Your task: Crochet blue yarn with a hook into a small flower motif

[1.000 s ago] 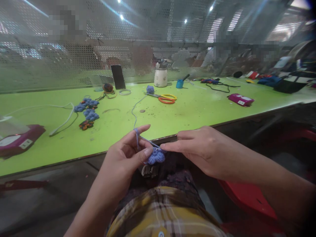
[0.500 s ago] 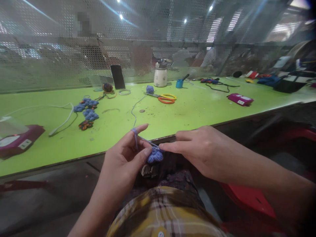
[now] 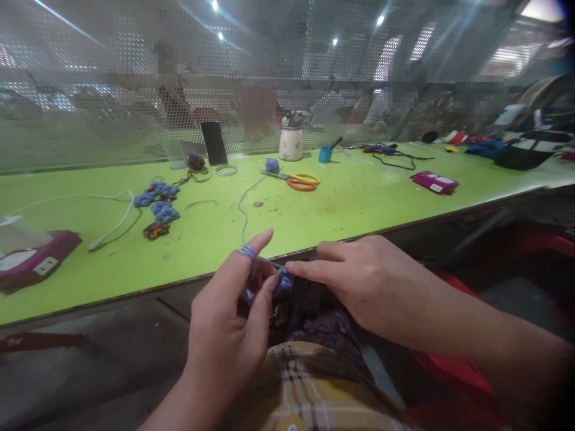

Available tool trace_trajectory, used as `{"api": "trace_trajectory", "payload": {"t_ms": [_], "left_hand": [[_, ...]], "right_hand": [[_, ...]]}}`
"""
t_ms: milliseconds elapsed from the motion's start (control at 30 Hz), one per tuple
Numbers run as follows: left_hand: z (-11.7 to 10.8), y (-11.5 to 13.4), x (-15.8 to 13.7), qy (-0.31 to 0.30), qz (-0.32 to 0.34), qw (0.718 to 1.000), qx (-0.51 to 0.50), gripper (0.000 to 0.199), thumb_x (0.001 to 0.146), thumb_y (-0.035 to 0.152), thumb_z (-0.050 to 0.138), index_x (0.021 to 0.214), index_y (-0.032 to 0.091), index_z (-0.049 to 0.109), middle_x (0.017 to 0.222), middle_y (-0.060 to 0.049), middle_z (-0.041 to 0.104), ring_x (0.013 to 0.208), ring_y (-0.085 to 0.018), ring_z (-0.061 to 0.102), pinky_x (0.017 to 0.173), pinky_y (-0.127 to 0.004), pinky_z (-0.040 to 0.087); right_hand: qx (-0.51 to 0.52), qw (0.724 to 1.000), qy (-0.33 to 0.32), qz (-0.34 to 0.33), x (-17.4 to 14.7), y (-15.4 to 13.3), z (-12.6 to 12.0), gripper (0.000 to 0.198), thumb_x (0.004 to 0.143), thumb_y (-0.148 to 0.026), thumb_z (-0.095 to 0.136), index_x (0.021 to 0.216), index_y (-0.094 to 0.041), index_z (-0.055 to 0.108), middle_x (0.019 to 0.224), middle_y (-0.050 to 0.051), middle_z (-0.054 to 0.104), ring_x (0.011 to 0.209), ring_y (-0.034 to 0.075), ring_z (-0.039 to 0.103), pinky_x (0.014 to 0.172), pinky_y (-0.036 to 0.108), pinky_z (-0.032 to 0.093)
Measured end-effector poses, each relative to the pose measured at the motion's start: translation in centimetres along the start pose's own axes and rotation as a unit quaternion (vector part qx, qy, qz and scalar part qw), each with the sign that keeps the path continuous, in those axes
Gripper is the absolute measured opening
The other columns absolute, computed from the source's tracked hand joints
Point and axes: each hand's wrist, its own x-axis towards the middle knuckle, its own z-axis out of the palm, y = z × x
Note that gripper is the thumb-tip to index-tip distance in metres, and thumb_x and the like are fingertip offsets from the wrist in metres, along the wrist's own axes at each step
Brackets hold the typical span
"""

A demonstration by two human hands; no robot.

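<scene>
My left hand [image 3: 231,311] is closed on a small blue crochet piece [image 3: 284,280], pinched between thumb and fingers below the table's edge. Blue yarn [image 3: 244,209] wraps around its index finger and runs back to a small blue yarn ball [image 3: 272,165] on the table. A taut strand leads from that finger to the piece. Reaching in from the right, my right hand [image 3: 354,272] has its index fingertip at the piece's top edge. Its fingers are closed together, and whatever they grip is hidden. Part of the piece lies behind my left thumb.
Scissors [image 3: 303,181] lie by the yarn ball on the green table [image 3: 359,203]. Finished blue and orange crochet pieces [image 3: 162,200] rest at left, near a dark multicoloured yarn ball [image 3: 196,163]. Behind stand a phone [image 3: 214,143], a bottle [image 3: 291,140] and a blue pot [image 3: 326,154].
My left hand has turned and now covers more of the blue piece. The yarn sits in more wraps around its index finger. My right hand has shifted slightly left.
</scene>
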Motion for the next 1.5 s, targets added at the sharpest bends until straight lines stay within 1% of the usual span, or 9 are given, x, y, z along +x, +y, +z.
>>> {"api": "trace_trajectory", "payload": {"t_ms": [400, 533, 600, 667, 800, 933, 1067, 1267, 1500], "left_hand": [[2.1, -1.2, -0.9, 0.125, 0.101, 0.985, 0.063, 0.05, 0.078, 0.008, 0.071, 0.124, 0.028, 0.068, 0.082, 0.0, 0.073, 0.069, -0.016, 0.064, 0.073, -0.027, 0.048], [2.3, -1.3, -0.4, 0.148, 0.042, 0.988, 0.02, 0.066, 0.078, 0.011, 0.072, 0.14, 0.025, 0.052, 0.08, 0.003, 0.074, 0.071, -0.015, 0.068, 0.076, -0.026, 0.052], [1.6, -1.2, 0.6, 0.1, -0.04, 0.989, -0.098, 0.073, 0.075, 0.015, 0.077, 0.142, 0.022, 0.048, 0.075, 0.003, 0.072, 0.068, -0.014, 0.067, 0.07, -0.023, 0.053], [0.6, -1.0, 1.6, 0.017, -0.129, 0.967, -0.22, 0.079, 0.07, 0.015, 0.081, 0.141, 0.021, 0.047, 0.07, 0.004, 0.07, 0.064, -0.012, 0.065, 0.063, -0.02, 0.053], [-1.0, -0.6, 2.9, -0.08, -0.209, 0.921, -0.32, 0.085, 0.063, 0.01, 0.084, 0.14, 0.014, 0.048, 0.065, 0.003, 0.067, 0.058, -0.01, 0.061, 0.059, -0.018, 0.051], [-1.4, -0.2, 3.0, -0.084, -0.208, 0.924, -0.308, 0.087, 0.065, 0.008, 0.082, 0.143, 0.015, 0.044, 0.065, 0.002, 0.068, 0.057, -0.009, 0.06, 0.058, -0.016, 0.05], [-1.7, -0.1, 3.2, -0.108, -0.194, 0.929, -0.298, 0.089, 0.064, 0.01, 0.084, 0.143, 0.017, 0.044, 0.066, 0.001, 0.069, 0.056, -0.01, 0.061, 0.053, -0.016, 0.049], [-2.1, -0.2, 3.4, -0.112, -0.2, 0.929, -0.29, 0.065, 0.065, 0.013, 0.084, 0.127, 0.019, 0.063, 0.068, 0.002, 0.067, 0.055, -0.009, 0.06, 0.05, -0.016, 0.047], [-1.8, -1.6, 2.6, -0.202, -0.195, 0.93, -0.237, 0.027, 0.077, 0.026, 0.078, 0.104, 0.029, 0.078, 0.081, 0.0, 0.07, 0.076, -0.011, 0.063, 0.071, -0.02, 0.048]], "right_hand": [[0.257, 0.953, 0.133, 0.085, 0.3, -0.8, 3.2, 0.038, 0.088, -0.003, 0.049, 0.116, -0.014, 0.073, 0.086, 0.008, 0.072, 0.075, 0.016, 0.064, 0.07, 0.028, 0.047], [0.464, 0.836, 0.23, 0.18, 1.4, -2.0, 5.4, 0.027, 0.086, -0.009, 0.058, 0.102, -0.016, 0.078, 0.071, 0.002, 0.069, 0.06, 0.01, 0.059, 0.06, 0.023, 0.048], [0.562, 0.759, 0.237, 0.226, 1.8, -2.6, 6.1, 0.021, 0.087, -0.02, 0.063, 0.101, -0.015, 0.078, 0.059, -0.001, 0.06, 0.045, 0.007, 0.047, 0.044, 0.019, 0.039], [0.609, 0.722, 0.231, 0.233, 1.9, -2.7, 6.4, 0.022, 0.087, -0.025, 0.064, 0.101, -0.015, 0.078, 0.057, -0.003, 0.057, 0.041, 0.005, 0.04, 0.038, 0.017, 0.032], [0.537, 0.801, 0.232, 0.127, 1.3, -1.7, 5.5, 0.022, 0.088, -0.013, 0.06, 0.1, -0.016, 0.078, 0.061, -0.002, 0.059, 0.046, 0.006, 0.045, 0.044, 0.018, 0.036], [0.32, 0.924, 0.21, 0.009, 0.2, -0.2, 3.9, 0.034, 0.091, -0.003, 0.05, 0.115, -0.012, 0.072, 0.077, 0.005, 0.065, 0.066, 0.011, 0.056, 0.059, 0.022, 0.043], [0.148, 0.978, 0.144, -0.026, -0.6, 0.3, 2.1, 0.043, 0.091, -0.003, 0.046, 0.127, -0.017, 0.066, 0.081, 0.006, 0.064, 0.067, 0.014, 0.056, 0.059, 0.026, 0.037], [0.172, 0.979, 0.1, -0.035, -0.6, 0.5, 0.4, 0.045, 0.091, -0.002, 0.046, 0.128, -0.02, 0.065, 0.077, 0.002, 0.062, 0.063, 0.012, 0.052, 0.057, 0.024, 0.035], [0.463, 0.877, 0.113, 0.062, 0.1, 0.2, 1.8, 0.028, 0.092, -0.011, 0.055, 0.112, -0.015, 0.075, 0.066, -0.001, 0.06, 0.059, 0.007, 0.05, 0.054, 0.019, 0.039]]}}
